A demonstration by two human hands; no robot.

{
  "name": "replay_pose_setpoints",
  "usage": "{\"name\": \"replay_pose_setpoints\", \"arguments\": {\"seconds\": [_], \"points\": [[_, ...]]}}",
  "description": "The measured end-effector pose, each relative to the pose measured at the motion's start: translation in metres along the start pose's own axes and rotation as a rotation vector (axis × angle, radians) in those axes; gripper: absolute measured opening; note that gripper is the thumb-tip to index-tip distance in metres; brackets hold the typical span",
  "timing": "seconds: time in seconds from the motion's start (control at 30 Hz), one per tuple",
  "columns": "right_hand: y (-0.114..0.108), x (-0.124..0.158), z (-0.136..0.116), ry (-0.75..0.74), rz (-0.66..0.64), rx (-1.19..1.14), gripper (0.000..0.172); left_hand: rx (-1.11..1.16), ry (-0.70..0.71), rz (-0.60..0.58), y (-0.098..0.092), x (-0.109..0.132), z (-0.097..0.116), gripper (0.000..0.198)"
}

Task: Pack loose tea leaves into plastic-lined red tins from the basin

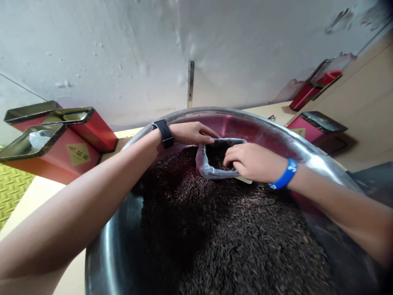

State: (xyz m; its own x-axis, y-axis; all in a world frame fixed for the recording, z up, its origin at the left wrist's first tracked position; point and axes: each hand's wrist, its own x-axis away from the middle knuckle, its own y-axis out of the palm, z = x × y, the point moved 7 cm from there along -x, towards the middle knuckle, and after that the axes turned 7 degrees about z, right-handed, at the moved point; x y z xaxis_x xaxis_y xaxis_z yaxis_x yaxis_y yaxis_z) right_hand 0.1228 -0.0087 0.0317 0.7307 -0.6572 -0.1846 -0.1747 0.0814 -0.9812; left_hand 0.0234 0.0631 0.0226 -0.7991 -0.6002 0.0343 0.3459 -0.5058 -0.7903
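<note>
Left hand: reaching across the basin, fingertips closed on the far rim of the plastic bag; black watch on the wrist.
Right hand: fingers curled over the near rim of the same bag and clamped on it, knuckles up; blue wristband on the wrist.
Plastic bag, position: grey film, mouth held open between both hands, sunk upright into the heap at the far side of the basin; dark leaf visible inside.
Tea leaves: dark, dry, heaped high, touching the bag on all visible sides.
Steel basin: large, round, shiny rim, standing on a pale table.
Red tins: three at left, lids off, one with a pale liner; two more at right, well apart from the hands.
Risk, bag: thin film, judged prone to slumping shut or tearing on a slackened or uneven pull.
Risk, leaf: heap near rim height, judged liable to spill over the edge through a forearm sweep.
Writing, tin: yellow diamond label with dark characters, too small to read.
Writing, wristband: white marks, not legible.
</note>
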Motion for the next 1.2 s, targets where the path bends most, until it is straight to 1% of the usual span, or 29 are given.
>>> {"name": "replay_pose_setpoints", "arguments": {"seconds": [0.03, 0.07, 0.13, 0.17, 0.23, 0.3, 0.33, 0.4, 0.43, 0.47, 0.5, 0.53, 0.57, 0.6, 0.63, 0.7, 0.77, 0.83, 0.9, 0.97, 1.07, 1.1, 1.13, 1.2], "points": [[0.006, 0.0, -0.002, -0.031, -0.013, -0.013, 0.033, -0.002, 0.004, 0.0, 0.0, 0.0, 0.001, 0.045], [0.008, -0.001, -0.002, -0.048, 0.012, -0.02, 0.036, -0.006, 0.007, 0.0, 0.0, 0.0, 0.001, 0.044], [0.008, -0.002, -0.003, -0.057, 0.098, -0.023, 0.04, -0.014, 0.003, -0.003, 0.0, -0.001, 0.001, 0.044], [0.007, -0.002, -0.002, -0.054, 0.121, -0.024, 0.041, -0.016, 0.0, -0.005, 0.0, -0.001, 0.001, 0.044], [0.008, -0.001, 0.0, -0.028, 0.088, -0.013, 0.038, -0.016, 0.001, -0.004, 0.0, 0.0, 0.001, 0.044], [0.006, 0.0, 0.001, 0.021, 0.045, 0.015, 0.031, -0.016, 0.006, 0.0, -0.001, 0.0, 0.002, 0.044], [0.001, 0.001, -0.001, 0.053, 0.071, 0.024, 0.028, -0.019, 0.008, 0.001, -0.001, 0.0, 0.002, 0.044], [-0.012, 0.003, -0.014, 0.079, 0.2, -0.011, 0.023, -0.029, 0.007, 0.005, -0.001, 0.0, 0.002, 0.044], [-0.015, 0.005, -0.025, 0.05, 0.248, -0.07, 0.022, -0.034, 0.007, 0.007, -0.001, -0.001, 0.002, 0.044], [-0.013, 0.008, -0.041, -0.014, 0.248, -0.15, 0.022, -0.035, 0.01, 0.01, -0.001, -0.001, 0.002, 0.044], [-0.006, 0.011, -0.058, -0.096, 0.197, -0.235, 0.022, -0.033, 0.013, 0.013, -0.001, -0.001, 0.002, 0.044], [0.008, 0.016, -0.076, -0.187, 0.095, -0.311, 0.023, -0.028, 0.015, 0.015, -0.001, 0.0, 0.001, 0.044], [0.025, 0.023, -0.092, -0.271, -0.034, -0.36, 0.026, -0.023, 0.015, 0.017, -0.001, 0.0, 0.001, 0.044], [0.043, 0.03, -0.104, -0.318, -0.14, -0.369, 0.033, -0.018, 0.014, 0.018, -0.001, 0.0, 0.001, 0.044], [0.06, 0.036, -0.111, -0.33, -0.213, -0.349, 0.045, -0.015, 0.012, 0.018, -0.001, 0.0, 0.001, 0.044], [0.087, 0.045, -0.113, -0.275, -0.315, -0.301, 0.068, -0.013, 0.006, 0.016, -0.001, 0.0, 0.002, 0.044], [0.101, 0.05, -0.112, -0.237, -0.409, -0.271, 0.081, -0.015, 0.004, 0.014, -0.001, 0.0, 0.002, 0.044], [0.104, 0.055, -0.116, -0.278, -0.505, -0.244, 0.085, -0.018, 0.007, 0.019, -0.001, 0.0, 0.003, 0.044], [0.098, 0.059, -0.122, -0.334, -0.568, -0.199, 0.083, -0.019, 0.017, 0.022, -0.002, 0.001, 0.004, 0.043], [0.092, 0.063, -0.128, -0.36, -0.604, -0.172, 0.072, -0.017, 0.025, 0.02, -0.002, 0.001, 0.004, 0.043], [0.088, 0.069, -0.141, -0.414, -0.67, -0.202, 0.043, -0.022, 0.016, 0.01, -0.002, 0.001, 0.003, 0.043], [0.086, 0.07, -0.144, -0.433, -0.686, -0.216, 0.036, -0.025, 0.009, 0.006, -0.001, 0.001, 0.002, 0.044], [0.083, 0.069, -0.145, -0.44, -0.687, -0.227, 0.033, -0.027, 0.004, 0.003, -0.001, 0.001, 0.002, 0.044], [0.07, 0.06, -0.14, -0.41, -0.612, -0.249, 0.032, -0.027, 0.002, -0.004, 0.0, 0.001, 0.002, 0.045]]}}
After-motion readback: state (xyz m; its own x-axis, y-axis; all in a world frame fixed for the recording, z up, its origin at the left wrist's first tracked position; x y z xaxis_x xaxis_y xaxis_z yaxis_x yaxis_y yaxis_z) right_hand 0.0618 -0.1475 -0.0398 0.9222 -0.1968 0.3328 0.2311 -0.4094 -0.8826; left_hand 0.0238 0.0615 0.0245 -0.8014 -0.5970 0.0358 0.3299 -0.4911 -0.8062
